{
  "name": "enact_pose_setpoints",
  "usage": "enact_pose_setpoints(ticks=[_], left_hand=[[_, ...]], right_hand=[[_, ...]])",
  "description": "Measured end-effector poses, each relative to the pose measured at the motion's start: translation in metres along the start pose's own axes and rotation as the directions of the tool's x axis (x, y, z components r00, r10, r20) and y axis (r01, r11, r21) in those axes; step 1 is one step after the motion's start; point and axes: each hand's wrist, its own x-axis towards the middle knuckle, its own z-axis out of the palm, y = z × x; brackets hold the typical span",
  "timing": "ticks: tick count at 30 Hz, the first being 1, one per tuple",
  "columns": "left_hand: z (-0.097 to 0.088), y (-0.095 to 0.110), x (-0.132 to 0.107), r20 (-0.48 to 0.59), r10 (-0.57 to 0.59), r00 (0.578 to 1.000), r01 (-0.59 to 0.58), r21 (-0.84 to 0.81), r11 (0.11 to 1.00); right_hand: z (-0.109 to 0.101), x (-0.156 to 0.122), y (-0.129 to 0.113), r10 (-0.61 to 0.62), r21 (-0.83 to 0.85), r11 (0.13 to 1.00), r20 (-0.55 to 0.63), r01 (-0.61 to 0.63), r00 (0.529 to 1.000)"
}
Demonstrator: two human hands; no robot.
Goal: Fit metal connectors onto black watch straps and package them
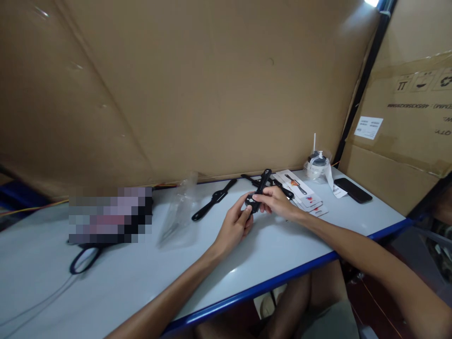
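Both my hands meet over the middle of the white table (116, 282) and hold one black watch strap (262, 182). My left hand (235, 225) is curled around the strap's lower end, near a round black part. My right hand (275, 201) pinches the strap from the right, and the strap's free end sticks up and away from me. Another black strap (213, 200) lies flat on the table to the left of my hands. More black straps (273, 182) lie just behind my right hand.
White printed cards (303, 193) lie fanned out right of my hands, with a bagged white container (317, 165) and a black phone (352, 189) beyond. A clear plastic bag (180, 212) and black scissors (84, 259) lie to the left. Cardboard walls stand behind and at right.
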Motion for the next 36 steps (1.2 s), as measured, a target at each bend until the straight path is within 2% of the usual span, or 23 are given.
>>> enact_pose_setpoints(ticks=[28,36], left_hand=[[0.001,0.0001,-0.0003,-0.015,0.016,1.0,-0.015,0.02,1.0],[0.0012,0.0038,-0.0012,-0.018,0.017,1.0,-0.016,0.015,1.0]], right_hand=[[-0.0005,0.0004,0.0026,-0.017,-0.034,0.999,-0.014,0.016,1.0],[-0.0049,0.0073,0.0038,0.012,-0.012,1.0,-0.067,-0.013,0.998]])
